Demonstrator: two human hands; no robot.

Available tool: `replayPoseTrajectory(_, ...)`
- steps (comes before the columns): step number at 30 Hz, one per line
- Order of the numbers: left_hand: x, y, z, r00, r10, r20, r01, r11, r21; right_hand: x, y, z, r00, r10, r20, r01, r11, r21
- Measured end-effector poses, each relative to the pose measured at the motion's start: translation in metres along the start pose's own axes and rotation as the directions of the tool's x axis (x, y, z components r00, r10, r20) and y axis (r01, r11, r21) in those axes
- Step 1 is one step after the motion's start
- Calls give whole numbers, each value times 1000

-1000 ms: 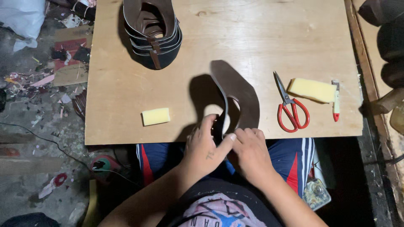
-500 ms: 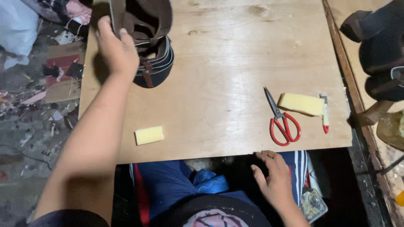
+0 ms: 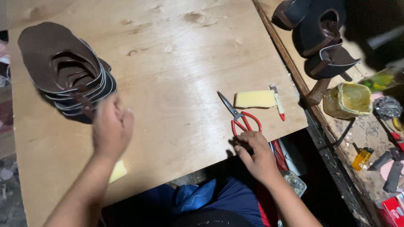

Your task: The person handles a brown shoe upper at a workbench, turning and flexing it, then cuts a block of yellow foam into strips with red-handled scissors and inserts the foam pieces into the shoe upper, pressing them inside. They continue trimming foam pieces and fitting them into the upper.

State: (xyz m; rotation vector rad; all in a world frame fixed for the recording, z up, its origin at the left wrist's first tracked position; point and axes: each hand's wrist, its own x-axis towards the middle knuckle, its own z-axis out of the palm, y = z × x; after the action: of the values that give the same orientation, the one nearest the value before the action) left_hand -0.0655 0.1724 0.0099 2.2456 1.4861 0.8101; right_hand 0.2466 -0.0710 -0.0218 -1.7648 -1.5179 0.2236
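Brown leather uppers (image 3: pixel 67 71) stacked, blurred left hand (image 3: pixel 111 128) seemingly empty beside them, right hand (image 3: pixel 254 153) fingers curled at red scissors (image 3: pixel 242 120).

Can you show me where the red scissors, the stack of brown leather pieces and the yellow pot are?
red scissors (image 3: pixel 243 122): head view, on the near red handle loop.
stack of brown leather pieces (image 3: pixel 50 50): head view, on the top piece's flat face.
yellow pot (image 3: pixel 336 107): head view, on its outer wall.

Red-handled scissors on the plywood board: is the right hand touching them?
Touching. The head view shows the right hand with fingertips on a loop of the red-handled scissors.
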Motion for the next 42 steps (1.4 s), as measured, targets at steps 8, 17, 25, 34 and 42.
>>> replayPoseTrajectory(8,-57,12,73,988,-45,151,71,983,-171,95,58,-23,989,129,74,-121,988,-99)
replayPoseTrajectory(17,-40,15,82,880,-366,303,448,852,-271,261,110,-66,998,63,21,-38,793,-608)
replayPoseTrajectory(25,-31,8,92,896,-381,227,420,894,-154,335,130,-68,999,33,0,-23,681,-732)
replayPoseTrajectory(34,-32,11,87,869,-419,265,464,876,-136,296,130,-68,964,-237,-120,110,766,-633)
replayPoseTrajectory(42,-68,59,74,677,-350,648,722,487,-491,105,0,-17,912,-349,-213,342,937,-71)
